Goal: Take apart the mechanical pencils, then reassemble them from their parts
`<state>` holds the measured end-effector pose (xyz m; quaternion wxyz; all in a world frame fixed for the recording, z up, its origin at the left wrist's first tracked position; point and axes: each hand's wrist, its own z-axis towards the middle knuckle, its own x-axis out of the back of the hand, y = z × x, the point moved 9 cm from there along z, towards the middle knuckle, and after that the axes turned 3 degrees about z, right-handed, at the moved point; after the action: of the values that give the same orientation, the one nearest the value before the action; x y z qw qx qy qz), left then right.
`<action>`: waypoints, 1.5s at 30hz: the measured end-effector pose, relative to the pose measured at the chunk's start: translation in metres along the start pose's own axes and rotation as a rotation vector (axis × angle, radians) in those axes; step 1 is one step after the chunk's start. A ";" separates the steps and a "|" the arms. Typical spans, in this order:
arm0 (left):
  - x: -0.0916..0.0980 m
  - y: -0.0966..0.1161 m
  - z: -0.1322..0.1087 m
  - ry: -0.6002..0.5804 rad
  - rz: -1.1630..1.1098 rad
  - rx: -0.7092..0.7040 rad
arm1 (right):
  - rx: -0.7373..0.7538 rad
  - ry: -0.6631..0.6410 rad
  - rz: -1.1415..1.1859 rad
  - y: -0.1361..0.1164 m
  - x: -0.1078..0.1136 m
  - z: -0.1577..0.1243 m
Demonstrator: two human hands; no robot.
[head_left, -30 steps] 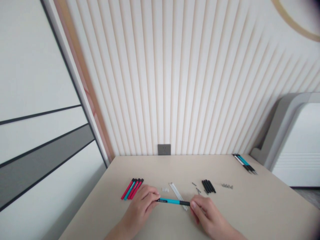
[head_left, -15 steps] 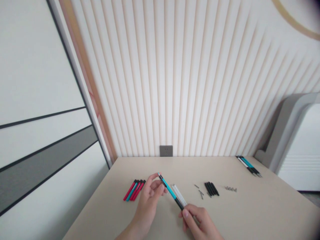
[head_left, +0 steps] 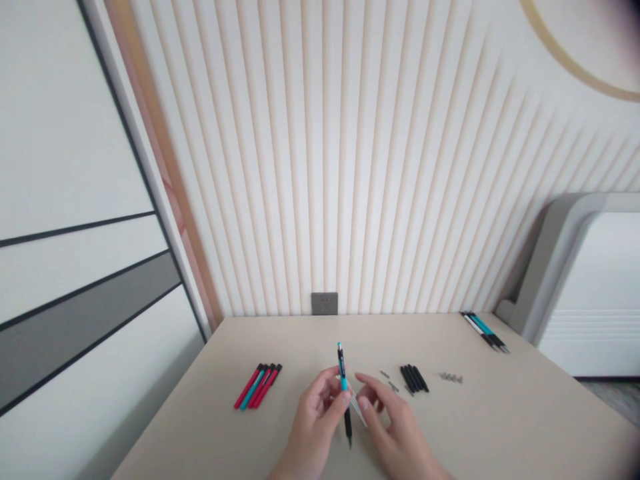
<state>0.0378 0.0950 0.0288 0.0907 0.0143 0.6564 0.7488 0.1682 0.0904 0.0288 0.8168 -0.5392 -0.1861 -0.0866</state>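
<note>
Near the table's front, my left hand [head_left: 317, 417] pinches a blue and black click pen [head_left: 343, 367] around its middle. The pen stands nearly upright, its blue button at the top and its pointed tip down. Just right of the pen is my right hand [head_left: 387, 420], fingers apart and curved, with nothing in them. Behind the hands lie thin white refills [head_left: 358, 408], partly hidden by the fingers. To the left, several red and blue pen barrels [head_left: 257, 387] with black ends lie side by side.
Several black grips [head_left: 414, 379] lie right of my hands, with small metal springs [head_left: 393, 387] beside them. Farther right are small pale metallic tips [head_left: 451, 378]. White and blue pens [head_left: 484, 331] lie at the back right. A wall socket [head_left: 325, 303] sits behind the table [head_left: 200, 440].
The pen has turned from slanted to nearly upright, tip down. My left hand has taken it around the middle, and my right hand has let go of the tip end.
</note>
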 end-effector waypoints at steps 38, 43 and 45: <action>0.004 -0.038 -0.008 -0.006 -0.024 0.072 | 0.042 -0.287 -0.017 -0.009 -0.011 0.018; 0.004 -0.038 -0.007 -0.018 -0.012 0.078 | 0.027 -0.297 -0.019 -0.008 -0.012 0.018; 0.003 -0.036 -0.007 -0.025 -0.009 0.066 | 0.043 -0.292 -0.019 -0.012 -0.011 0.018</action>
<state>0.0383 0.0930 -0.0080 0.1016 0.0236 0.6796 0.7262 0.1500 0.1015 0.0412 0.7915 -0.5267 -0.3098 -0.0107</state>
